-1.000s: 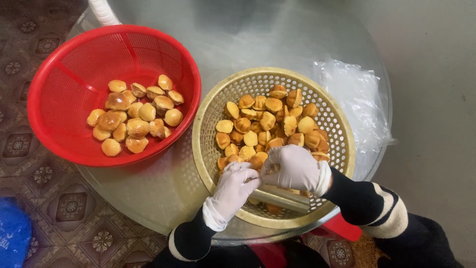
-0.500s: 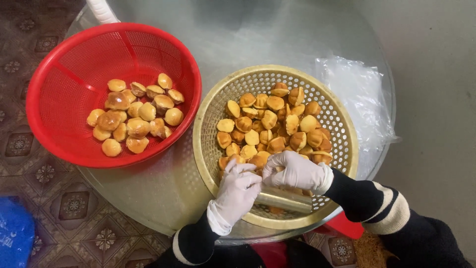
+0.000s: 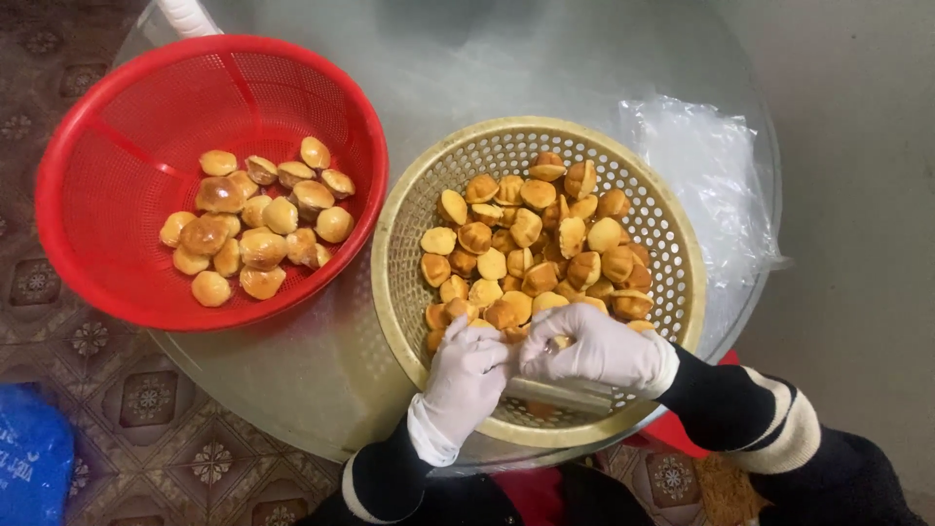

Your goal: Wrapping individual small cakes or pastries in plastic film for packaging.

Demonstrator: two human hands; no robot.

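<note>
With some cakes (image 3: 255, 226) lying in the red basket (image 3: 107, 244) and more waiting in the tan basket (image 3: 409, 209), the left hand (image 3: 466, 375) and right hand (image 3: 589, 349) are together pinching one cake (image 3: 510, 334).

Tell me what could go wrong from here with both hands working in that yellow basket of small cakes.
1. The yellow basket reaches the near edge of the round glass table; pressing on that side might tip it off.
2. The left hand and right hand meet over a tight pile of small golden cakes, so neighbours could get crushed or knocked out.
3. The clear plastic bags lie loose at the table's rim and may slide off.
</note>
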